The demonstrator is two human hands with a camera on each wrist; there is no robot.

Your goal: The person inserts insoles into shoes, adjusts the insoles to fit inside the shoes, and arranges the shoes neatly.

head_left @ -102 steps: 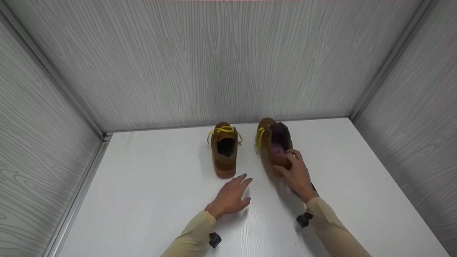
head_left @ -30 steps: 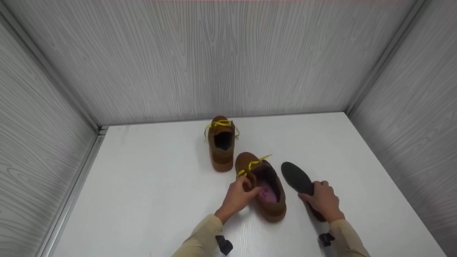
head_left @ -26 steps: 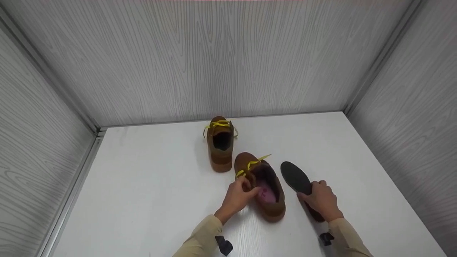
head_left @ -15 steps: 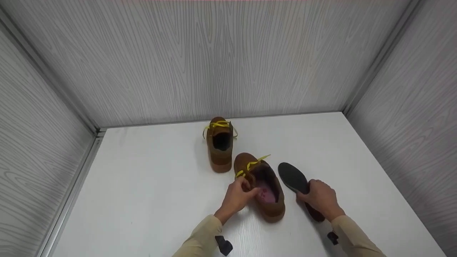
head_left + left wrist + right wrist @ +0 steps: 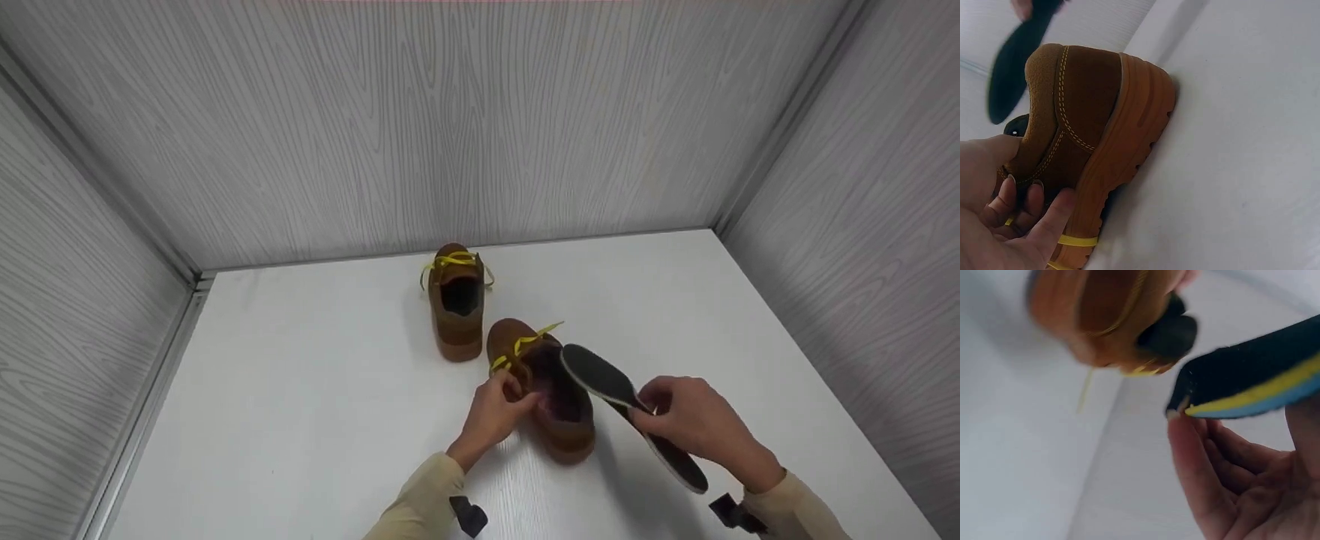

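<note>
Your left hand (image 5: 489, 414) pinches nearer shoe (image 5: 566, 433); right hand (image 5: 697, 420) grips insole (image 5: 596, 373). Step seems insole fitting; next move needs toe-first alignment.

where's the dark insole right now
In the head view, the dark insole is right of centre, held in the right hand, beside the nearer brown shoe.

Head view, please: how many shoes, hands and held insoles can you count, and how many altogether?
Shoes: 2 (far shoe, near shoe)
Hands: 2 (left hand, right hand)
Insoles held: 1 (dark insole)
Total: 5
</note>
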